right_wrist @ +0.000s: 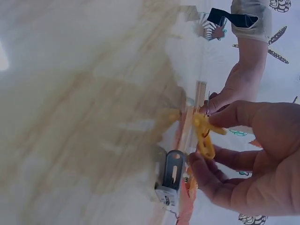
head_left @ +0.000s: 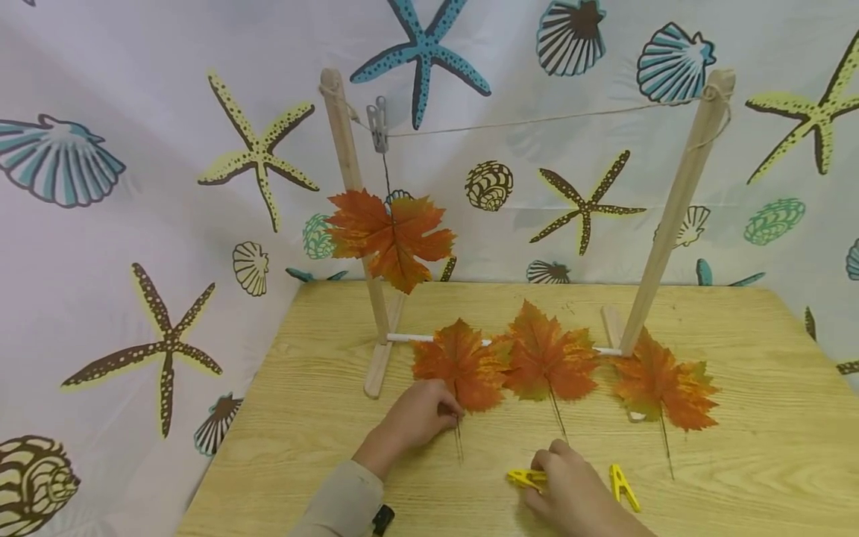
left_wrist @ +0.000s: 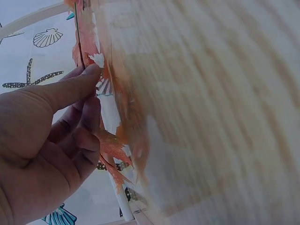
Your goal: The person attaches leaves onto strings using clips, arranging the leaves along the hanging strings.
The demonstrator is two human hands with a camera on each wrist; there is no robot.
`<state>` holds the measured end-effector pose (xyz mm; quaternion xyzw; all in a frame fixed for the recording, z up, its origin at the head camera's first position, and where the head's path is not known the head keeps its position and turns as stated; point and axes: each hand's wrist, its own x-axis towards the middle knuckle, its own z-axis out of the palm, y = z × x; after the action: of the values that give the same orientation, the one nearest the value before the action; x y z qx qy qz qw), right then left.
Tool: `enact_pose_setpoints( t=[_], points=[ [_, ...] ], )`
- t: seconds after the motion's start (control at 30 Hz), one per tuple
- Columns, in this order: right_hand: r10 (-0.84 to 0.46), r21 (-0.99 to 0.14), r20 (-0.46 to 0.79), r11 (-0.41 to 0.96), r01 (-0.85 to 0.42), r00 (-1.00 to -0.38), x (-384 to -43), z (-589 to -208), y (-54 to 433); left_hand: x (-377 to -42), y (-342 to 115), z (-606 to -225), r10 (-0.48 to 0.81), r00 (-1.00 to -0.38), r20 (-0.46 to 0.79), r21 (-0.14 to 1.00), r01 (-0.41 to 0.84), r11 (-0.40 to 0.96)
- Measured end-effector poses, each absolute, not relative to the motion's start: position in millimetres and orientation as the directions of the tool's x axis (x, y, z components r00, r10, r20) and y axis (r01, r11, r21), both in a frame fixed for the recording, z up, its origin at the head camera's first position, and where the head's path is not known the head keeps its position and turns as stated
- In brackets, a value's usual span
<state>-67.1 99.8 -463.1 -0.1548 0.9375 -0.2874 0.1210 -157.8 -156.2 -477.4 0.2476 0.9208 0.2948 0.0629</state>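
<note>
Left hand (head_left: 421,414): I see it pinching the stem (head_left: 459,440) of the leftmost lower leaf (head_left: 463,358), just above the table (head_left: 282,447).
Right hand (head_left: 573,488): pinches a yellow clip (head_left: 525,478), one end leftward.
Stem axis: roughly fore-and-aft, left of the clip, apart; left hand nearer.
String (head_left: 537,120): beyond both hands, I judge, raised between posts (head_left: 675,216).

On the left arm (head_left: 377,452), a pale beige sleeve (head_left: 345,498) is worn — plain — and a black strap (head_left: 383,519) is seen beside it.
</note>
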Motion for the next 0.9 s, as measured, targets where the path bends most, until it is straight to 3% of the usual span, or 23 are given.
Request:
enact_pose_setpoints(
  t=[0.17, 0.33, 0.57, 0.9],
  points=[
    [-0.429, -0.732, -0.11, 0.645, -0.219, -0.897, -73.8, -465.6, 106.8, -158.9, -153.1, -477.4, 0.528, -0.848, 0.046, 0.55, 0.463, 0.695],
    [-0.424, -0.853, -0.105, 0.503, -0.138, -0.899, -78.3, -466.8, 111.3, -158.4, -150.9, -474.8, 0.572, -0.818, 0.066, 0.529, 0.514, 0.675],
    [-0.359, -0.899, -0.051, 0.424, -0.114, -0.932, -80.1, -469.2, 112.7, -157.2, -150.7, -468.8, 0.63, -0.77, 0.1, 0.453, 0.599, 0.661],
    [-0.275, -0.947, -0.076, 0.321, -0.017, -0.959, -80.2, -465.9, 112.5, -159.9, -149.3, -469.0, 0.696, -0.69, 0.199, 0.387, 0.708, 0.59]
  ],
)
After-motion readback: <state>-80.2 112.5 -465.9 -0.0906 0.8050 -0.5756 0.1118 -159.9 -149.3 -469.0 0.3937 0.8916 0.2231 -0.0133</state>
